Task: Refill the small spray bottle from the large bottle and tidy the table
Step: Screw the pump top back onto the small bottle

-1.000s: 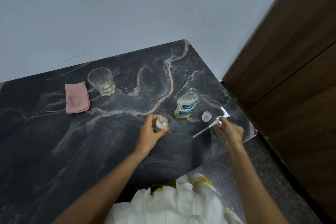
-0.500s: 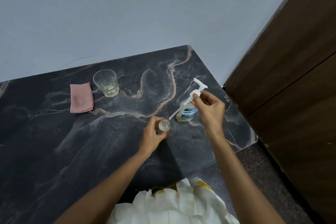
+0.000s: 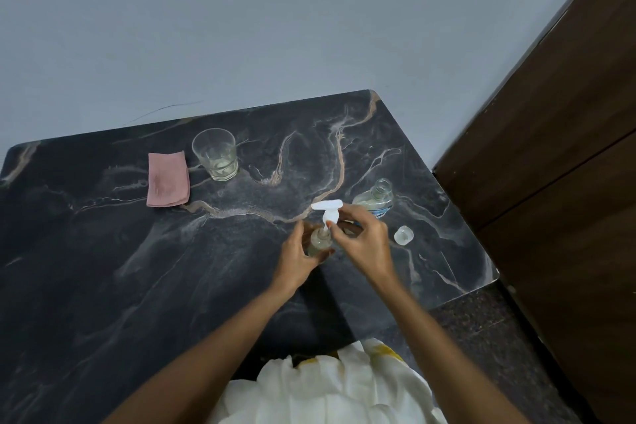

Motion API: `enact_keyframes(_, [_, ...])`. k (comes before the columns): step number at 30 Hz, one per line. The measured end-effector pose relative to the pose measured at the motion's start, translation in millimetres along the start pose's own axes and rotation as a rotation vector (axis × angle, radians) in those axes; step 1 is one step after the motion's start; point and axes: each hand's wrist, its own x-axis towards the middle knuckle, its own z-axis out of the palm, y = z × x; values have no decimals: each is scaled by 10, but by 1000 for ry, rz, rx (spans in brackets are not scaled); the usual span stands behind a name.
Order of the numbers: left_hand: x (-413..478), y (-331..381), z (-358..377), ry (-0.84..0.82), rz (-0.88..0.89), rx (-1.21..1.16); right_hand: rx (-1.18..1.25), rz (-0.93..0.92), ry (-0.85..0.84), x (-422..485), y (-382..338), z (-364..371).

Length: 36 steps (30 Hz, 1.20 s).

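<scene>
A small clear spray bottle (image 3: 320,240) with pale liquid stands on the dark marble table (image 3: 103,268). My left hand (image 3: 297,256) grips its body. My right hand (image 3: 361,239) pinches the white pump head (image 3: 328,210) just above the bottle's neck, with the tube reaching down into the opening. Behind my right hand stands the large bottle (image 3: 375,198), uncapped, holding yellowish liquid and partly hidden by my fingers. Its clear cap (image 3: 403,235) lies on the table to the right.
A drinking glass (image 3: 215,155) with a little liquid stands at the back, and a folded pink cloth (image 3: 168,179) lies to its left. The table's right edge is near a brown wooden door (image 3: 550,165). A white garment (image 3: 330,389) covers my lap.
My right hand picked the pump head up from the table's right side, carried it left over the large bottle, and now holds it upright in the small bottle's neck. My left hand stayed on the bottle.
</scene>
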Motion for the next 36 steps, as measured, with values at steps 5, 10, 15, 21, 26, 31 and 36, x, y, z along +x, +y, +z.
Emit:
enact_keyframes(5, [-6, 4, -2, 3, 1, -15, -106, -60, -61, -40, 160, 86])
enact_keyframes(10, [-10, 7, -8, 3, 0, 17, -166, -70, -55, -92, 275, 138])
enact_keyframes(15, [-10, -17, 0, -2, 9, 19, -152, -44, -8, -118, 341, 174])
enact_keyframes(21, [-1, -40, 10, 14, 15, 25, -86, -12, -101, -111, 311, 175])
enact_keyframes(26, [-3, -23, 14, -7, 2, -10, -79, -96, -251, -36, 255, 22])
enact_keyframes(31, [-7, -25, 6, -14, 0, 0, -33, -61, -166, -30, 272, 80])
enact_keyframes(36, [-5, -20, 15, 9, 12, 17, -4, 29, -13, -46, 311, 229])
